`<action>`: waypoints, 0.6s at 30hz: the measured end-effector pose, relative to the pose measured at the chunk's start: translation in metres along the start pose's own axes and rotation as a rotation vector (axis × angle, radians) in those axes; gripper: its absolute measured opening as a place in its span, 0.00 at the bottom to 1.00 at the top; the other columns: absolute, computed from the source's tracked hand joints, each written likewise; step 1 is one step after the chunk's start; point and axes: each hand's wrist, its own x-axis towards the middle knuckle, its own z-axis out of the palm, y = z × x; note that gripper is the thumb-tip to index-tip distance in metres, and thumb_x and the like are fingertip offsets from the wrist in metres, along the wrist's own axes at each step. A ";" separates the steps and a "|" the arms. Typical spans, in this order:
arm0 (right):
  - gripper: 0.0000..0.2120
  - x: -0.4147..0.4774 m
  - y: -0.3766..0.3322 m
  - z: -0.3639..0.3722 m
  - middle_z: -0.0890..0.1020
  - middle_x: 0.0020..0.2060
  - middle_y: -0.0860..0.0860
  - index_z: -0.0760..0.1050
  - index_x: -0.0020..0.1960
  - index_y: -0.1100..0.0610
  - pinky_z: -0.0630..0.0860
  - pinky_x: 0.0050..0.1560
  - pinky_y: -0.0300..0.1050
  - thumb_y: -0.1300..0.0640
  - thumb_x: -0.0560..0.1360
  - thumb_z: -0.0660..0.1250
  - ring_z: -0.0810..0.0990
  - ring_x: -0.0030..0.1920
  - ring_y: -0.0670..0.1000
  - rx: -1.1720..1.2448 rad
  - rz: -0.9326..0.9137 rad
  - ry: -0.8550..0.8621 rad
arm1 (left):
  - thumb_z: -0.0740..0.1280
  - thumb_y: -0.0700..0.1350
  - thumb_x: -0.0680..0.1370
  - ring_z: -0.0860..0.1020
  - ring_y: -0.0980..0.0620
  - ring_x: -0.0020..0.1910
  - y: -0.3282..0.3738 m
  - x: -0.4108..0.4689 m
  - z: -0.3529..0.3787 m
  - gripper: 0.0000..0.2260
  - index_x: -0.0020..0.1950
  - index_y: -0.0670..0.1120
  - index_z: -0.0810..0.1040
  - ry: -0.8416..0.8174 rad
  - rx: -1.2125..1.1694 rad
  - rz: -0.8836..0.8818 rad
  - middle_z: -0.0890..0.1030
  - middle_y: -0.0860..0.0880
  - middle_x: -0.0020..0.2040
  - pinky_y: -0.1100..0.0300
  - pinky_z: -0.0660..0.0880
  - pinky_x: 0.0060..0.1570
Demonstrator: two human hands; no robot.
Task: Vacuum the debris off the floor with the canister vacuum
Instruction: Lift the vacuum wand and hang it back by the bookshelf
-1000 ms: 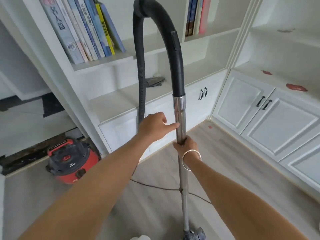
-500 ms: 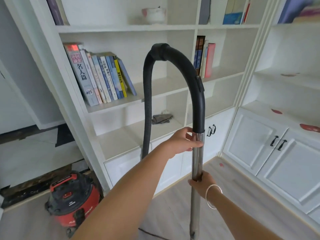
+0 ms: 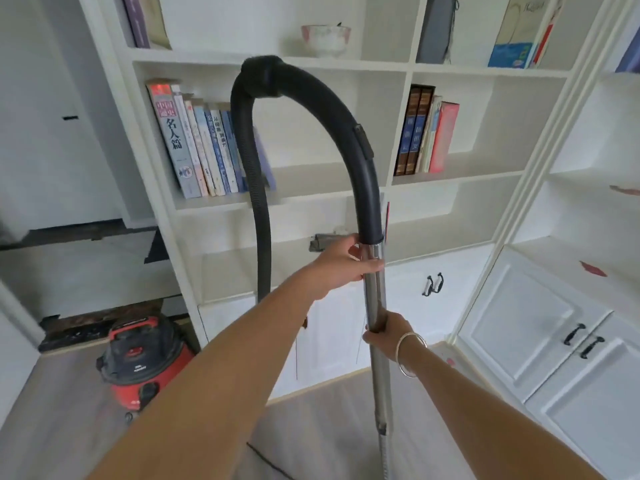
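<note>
Running nearly upright down toward the floor (image 3: 322, 424), the wand (image 3: 375, 296) is clasped in curled fingers (image 3: 371, 267) by the left hand (image 3: 341, 263) above and the right hand (image 3: 384, 332) just below, with the canister vacuum (image 3: 142, 362) well left.

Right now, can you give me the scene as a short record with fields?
left hand: grips the metal tube just below the black handle
right hand: grips the same tube lower down
hose: black, arches over from the handle, hangs down at left
vacuum: red canister on the floor, beside the bookcase
</note>
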 end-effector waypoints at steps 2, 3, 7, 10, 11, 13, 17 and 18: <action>0.09 0.009 -0.006 -0.005 0.78 0.38 0.51 0.78 0.48 0.60 0.69 0.34 0.37 0.61 0.69 0.69 0.75 0.39 0.52 -0.040 -0.066 -0.064 | 0.73 0.44 0.73 0.78 0.51 0.51 0.003 -0.005 -0.003 0.20 0.64 0.47 0.73 0.095 -0.049 -0.007 0.74 0.51 0.46 0.57 0.80 0.54; 0.10 0.013 -0.009 -0.006 0.78 0.38 0.52 0.78 0.49 0.61 0.70 0.34 0.38 0.61 0.68 0.69 0.76 0.39 0.52 -0.046 -0.086 -0.084 | 0.74 0.43 0.73 0.78 0.50 0.51 0.002 -0.006 -0.005 0.19 0.63 0.46 0.74 0.133 -0.061 -0.006 0.75 0.50 0.46 0.58 0.80 0.53; 0.06 0.022 -0.015 -0.005 0.78 0.38 0.51 0.76 0.45 0.57 0.69 0.33 0.38 0.61 0.69 0.68 0.76 0.40 0.53 -0.120 -0.198 -0.223 | 0.74 0.43 0.73 0.79 0.48 0.53 -0.002 -0.024 -0.005 0.19 0.62 0.48 0.74 0.322 -0.071 -0.031 0.77 0.43 0.54 0.66 0.79 0.43; 0.07 0.023 -0.018 0.002 0.79 0.39 0.51 0.76 0.47 0.54 0.71 0.38 0.39 0.62 0.69 0.67 0.76 0.41 0.53 -0.139 -0.238 -0.277 | 0.73 0.43 0.74 0.80 0.47 0.53 -0.008 -0.037 -0.002 0.19 0.62 0.49 0.73 0.411 -0.082 -0.046 0.77 0.46 0.49 0.67 0.79 0.42; 0.08 0.023 -0.018 0.003 0.79 0.40 0.51 0.76 0.48 0.54 0.71 0.40 0.40 0.62 0.70 0.68 0.76 0.41 0.53 -0.140 -0.249 -0.282 | 0.73 0.43 0.74 0.80 0.47 0.53 -0.008 -0.041 0.000 0.19 0.62 0.49 0.73 0.433 -0.088 -0.047 0.77 0.48 0.47 0.66 0.79 0.44; 0.08 0.026 -0.020 0.009 0.79 0.39 0.51 0.75 0.48 0.55 0.72 0.42 0.41 0.62 0.70 0.68 0.77 0.41 0.53 -0.121 -0.265 -0.287 | 0.73 0.42 0.74 0.79 0.47 0.52 -0.008 -0.046 0.000 0.18 0.62 0.49 0.72 0.466 -0.082 -0.054 0.77 0.49 0.46 0.64 0.79 0.46; 0.08 0.032 -0.035 0.018 0.79 0.39 0.52 0.74 0.47 0.56 0.73 0.42 0.42 0.61 0.69 0.69 0.78 0.41 0.54 -0.071 -0.310 -0.311 | 0.73 0.44 0.74 0.79 0.46 0.51 -0.002 -0.050 -0.006 0.17 0.59 0.51 0.72 0.546 -0.020 -0.078 0.76 0.50 0.44 0.58 0.79 0.53; 0.08 0.033 -0.039 0.020 0.79 0.40 0.52 0.74 0.47 0.56 0.72 0.42 0.42 0.61 0.69 0.69 0.77 0.41 0.54 -0.058 -0.312 -0.319 | 0.73 0.44 0.74 0.79 0.46 0.52 -0.001 -0.048 -0.009 0.16 0.59 0.51 0.71 0.556 -0.002 -0.085 0.76 0.50 0.44 0.56 0.79 0.55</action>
